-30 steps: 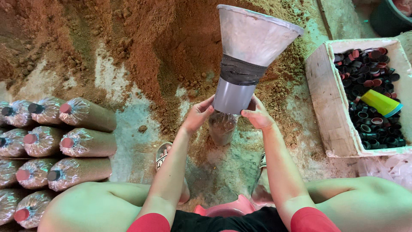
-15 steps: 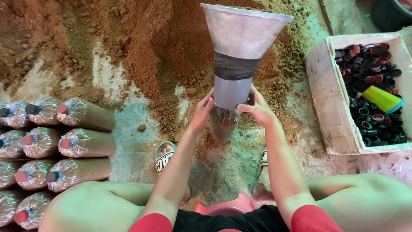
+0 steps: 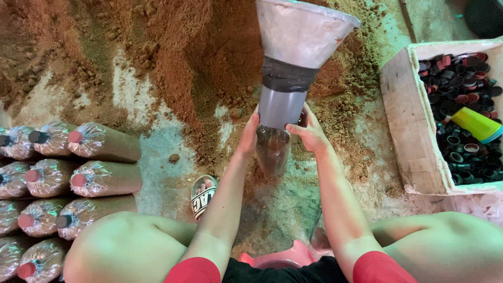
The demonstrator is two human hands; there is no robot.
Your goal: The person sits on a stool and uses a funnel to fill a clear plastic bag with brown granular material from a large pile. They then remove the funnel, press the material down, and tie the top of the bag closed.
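Observation:
A large grey funnel [image 3: 296, 52], wide at the top with a dark tape band and a grey tube below, stands over a clear plastic bag [image 3: 272, 152] partly filled with brown substrate. My left hand [image 3: 249, 135] presses against the left side of the tube where the bag's mouth wraps it. My right hand [image 3: 308, 131] grips the tube and bag mouth from the right. The bag hangs upright between both hands above the floor.
A heap of brown sawdust-like substrate [image 3: 173, 57] covers the floor ahead. Several filled bags [image 3: 99, 178] with coloured caps lie stacked at left. A white box [image 3: 414, 126] of dark rings and caps with a green cup [image 3: 477, 124] sits right. My sandalled foot [image 3: 203, 195] and knees are below.
Both hands stayed on the funnel's tube and bag. The funnel tilted from leaning right toward upright, and the view moved closer.

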